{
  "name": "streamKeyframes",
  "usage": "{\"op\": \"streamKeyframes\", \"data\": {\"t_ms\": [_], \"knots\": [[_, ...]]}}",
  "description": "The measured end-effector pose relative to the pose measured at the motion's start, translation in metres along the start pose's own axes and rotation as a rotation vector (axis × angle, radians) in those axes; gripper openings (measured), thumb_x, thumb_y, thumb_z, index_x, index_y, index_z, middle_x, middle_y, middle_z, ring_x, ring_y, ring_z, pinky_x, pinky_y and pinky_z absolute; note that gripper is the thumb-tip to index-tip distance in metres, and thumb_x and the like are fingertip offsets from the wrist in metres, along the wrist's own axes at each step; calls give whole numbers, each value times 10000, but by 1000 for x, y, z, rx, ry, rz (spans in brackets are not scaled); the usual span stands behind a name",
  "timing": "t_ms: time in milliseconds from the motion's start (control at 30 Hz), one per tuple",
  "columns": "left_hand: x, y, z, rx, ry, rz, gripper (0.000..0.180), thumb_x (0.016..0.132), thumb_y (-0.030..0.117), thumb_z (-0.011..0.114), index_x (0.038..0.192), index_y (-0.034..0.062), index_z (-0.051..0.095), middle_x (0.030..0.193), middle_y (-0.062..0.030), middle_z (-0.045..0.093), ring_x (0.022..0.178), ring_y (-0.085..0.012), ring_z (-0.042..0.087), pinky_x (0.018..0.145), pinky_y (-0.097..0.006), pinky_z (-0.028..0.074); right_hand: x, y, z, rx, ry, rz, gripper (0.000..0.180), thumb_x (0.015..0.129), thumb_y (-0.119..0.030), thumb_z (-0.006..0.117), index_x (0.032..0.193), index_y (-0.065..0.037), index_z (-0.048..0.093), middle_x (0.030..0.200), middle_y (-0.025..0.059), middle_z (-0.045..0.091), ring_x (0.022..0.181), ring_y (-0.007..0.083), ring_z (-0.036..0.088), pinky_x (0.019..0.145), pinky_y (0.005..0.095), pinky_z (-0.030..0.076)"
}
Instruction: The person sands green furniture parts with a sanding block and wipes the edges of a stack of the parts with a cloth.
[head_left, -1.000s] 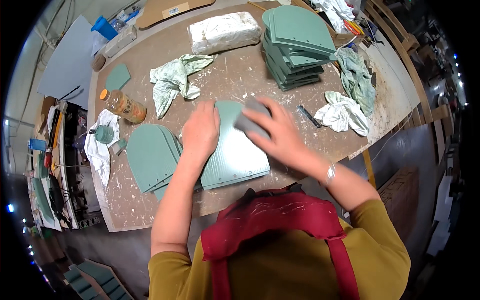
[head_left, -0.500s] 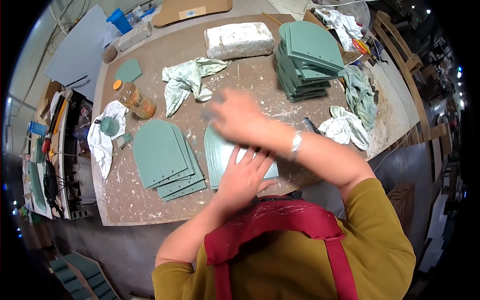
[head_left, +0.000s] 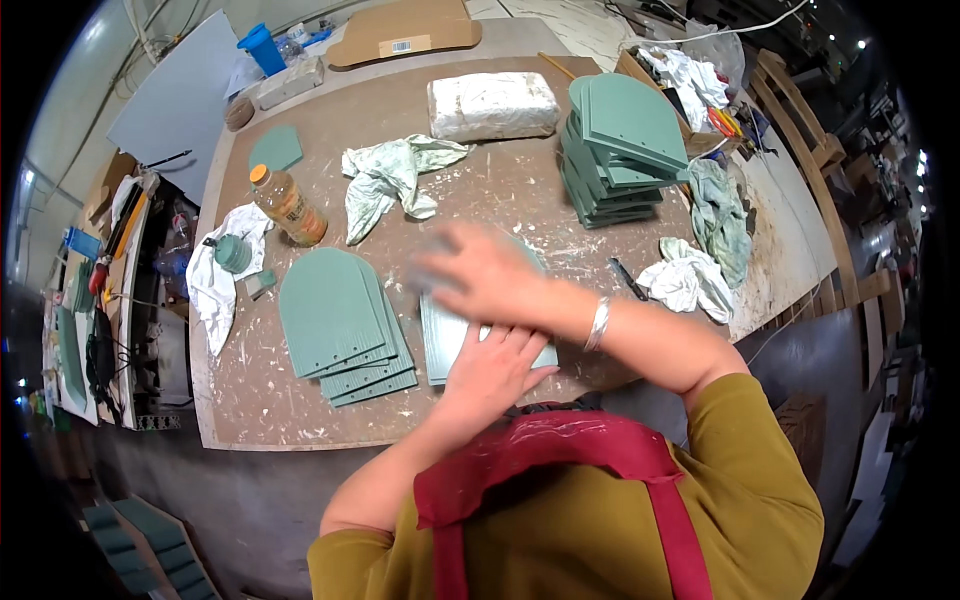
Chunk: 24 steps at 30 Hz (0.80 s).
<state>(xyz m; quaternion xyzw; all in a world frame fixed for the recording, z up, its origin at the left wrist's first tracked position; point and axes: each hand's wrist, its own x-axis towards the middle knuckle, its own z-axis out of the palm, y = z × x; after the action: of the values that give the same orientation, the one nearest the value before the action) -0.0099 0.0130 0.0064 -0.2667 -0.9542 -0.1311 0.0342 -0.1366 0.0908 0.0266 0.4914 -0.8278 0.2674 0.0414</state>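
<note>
1 pale green, flat arched panel lies on the paint-flecked brown bench, its straight edge toward the person. The left grip rests flat on the panel's near part, fingers loosely spread, presumably to steady it. The right grip, above the far part, seems curled around 1 blurred grey block; whether that touches the panel I cannot tell.

At 9 o'clock lies a fanned pile of green arched panels, at least 3, perhaps spread for easy lifting. At 10 stands 1 orange-capped clear bottle; at 11, 1 crumpled green-stained cloth; at 12, 1 white wrapped bundle; at 1, a tall stack of green panels, too overlapped to count.
</note>
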Motion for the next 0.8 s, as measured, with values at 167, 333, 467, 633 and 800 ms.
{"op": "streamKeyframes", "data": {"t_ms": [167, 333, 467, 633, 800], "knots": [[5, 7, -11, -58, 84, -15, 593, 889, 396, 640, 1409, 154, 491, 1495, -89, 419, 1374, -285, 398, 1119, -522, 318, -36, 97, -70, -29, 8, 444, 432, 857, -358, 652, 1242, -160, 662, 1196, 179, 591, 1145, 353, 574, 990, 435, 462], [-5, 24, 13, 37, 160, -125, 600, 859, 371, 676, 1396, 156, 519, 1474, -91, 458, 1364, -260, 417, 1097, -511, 341, 13, 17, -76, -11, -41, -244, 379, 850, -377, 656, 1183, -197, 681, 1250, 163, 582, 1127, 341, 590, 948, 466, 476], [-9, 35, 19, -69, 169, -195, 607, 853, 323, 687, 1410, 165, 508, 1489, -56, 460, 1374, -239, 420, 1104, -498, 338, 17, -12, -34, 58, -487, -554, 385, 869, -348, 652, 1217, -182, 666, 1312, 191, 551, 1196, 360, 548, 1002, 475, 452], [-7, 39, 6, -12, 168, -227, 607, 857, 314, 681, 1416, 160, 503, 1507, -34, 451, 1379, -246, 417, 1117, -493, 325, 61, 24, -35, -108, -375, -333, 375, 840, -318, 671, 1185, -170, 685, 1257, 178, 580, 1138, 348, 582, 954, 462, 481], [-6, 39, 11, -56, 194, -222, 581, 844, 291, 695, 1384, 146, 537, 1488, -55, 470, 1369, -248, 428, 1104, -503, 326, 32, -9, -18, 131, -531, -620, 363, 847, -303, 662, 1198, -210, 679, 1259, 162, 574, 1178, 339, 548, 969, 485, 444]]}}
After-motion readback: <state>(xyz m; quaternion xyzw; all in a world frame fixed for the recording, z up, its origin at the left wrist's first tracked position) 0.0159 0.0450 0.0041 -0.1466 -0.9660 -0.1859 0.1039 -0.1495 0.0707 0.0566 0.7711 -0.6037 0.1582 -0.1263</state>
